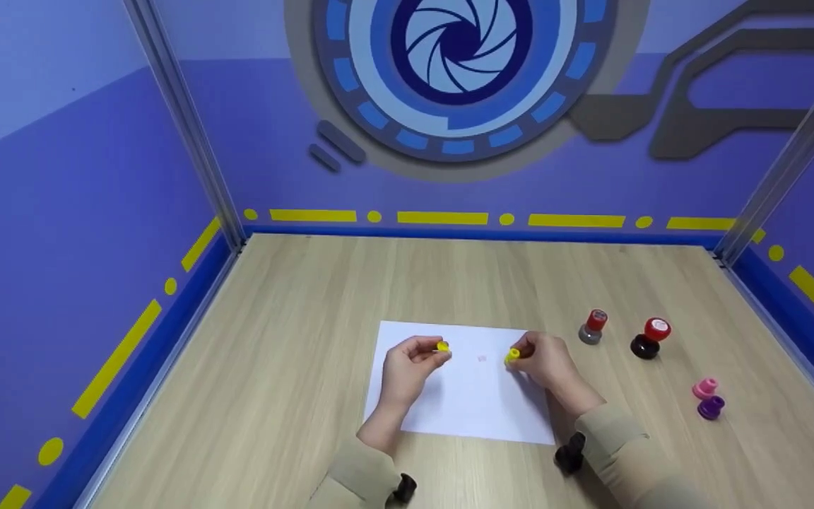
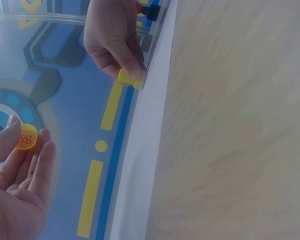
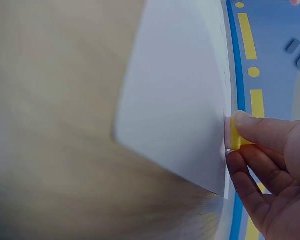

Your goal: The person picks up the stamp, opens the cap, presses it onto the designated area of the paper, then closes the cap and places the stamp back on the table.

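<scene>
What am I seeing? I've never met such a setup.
A person works bare-handed, no machine. The wide picture comes from the head, looking down; the others from the left and right wrists. On the table lies white paper with a faint mark. To its right are a red-and-grey piece, a red-and-black piece, a pink piece and a purple piece, perhaps stamps. The left hand pinches a round yellow piece with a red flower; the right hand pinches another yellow piece.
</scene>
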Motion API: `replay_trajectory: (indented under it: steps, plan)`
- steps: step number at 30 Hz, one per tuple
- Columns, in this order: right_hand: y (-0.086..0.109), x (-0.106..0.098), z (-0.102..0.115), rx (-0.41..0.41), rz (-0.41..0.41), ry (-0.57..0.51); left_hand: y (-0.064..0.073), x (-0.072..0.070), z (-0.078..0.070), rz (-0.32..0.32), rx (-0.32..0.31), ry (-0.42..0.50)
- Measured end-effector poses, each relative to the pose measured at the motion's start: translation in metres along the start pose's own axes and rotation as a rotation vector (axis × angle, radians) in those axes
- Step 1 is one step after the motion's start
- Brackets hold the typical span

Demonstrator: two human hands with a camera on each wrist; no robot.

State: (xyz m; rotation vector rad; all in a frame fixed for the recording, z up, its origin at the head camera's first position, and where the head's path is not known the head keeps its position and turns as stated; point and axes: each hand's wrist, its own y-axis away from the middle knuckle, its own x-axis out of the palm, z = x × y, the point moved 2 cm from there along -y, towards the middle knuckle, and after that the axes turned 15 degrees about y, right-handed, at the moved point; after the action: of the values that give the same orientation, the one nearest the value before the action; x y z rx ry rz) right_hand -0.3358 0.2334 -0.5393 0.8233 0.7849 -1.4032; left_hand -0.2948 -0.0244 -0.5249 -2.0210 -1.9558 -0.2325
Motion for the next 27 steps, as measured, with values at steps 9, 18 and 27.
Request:
replay_trajectory:
  steps: [9, 18, 27]
  plan:
    - [0.012, -0.010, -0.006, 0.019, -0.065, -0.151, 0.003, 0.004, -0.001, 0.014, -0.008, -0.001]
    - [0.050, -0.041, 0.025, 0.108, -0.140, -0.983, 0.006, 0.012, -0.004, 0.076, 0.003, -0.026]
    - [0.071, -0.005, 0.050, -0.003, -0.057, -0.841, 0.015, 0.023, -0.001, 0.192, 0.009, -0.073]
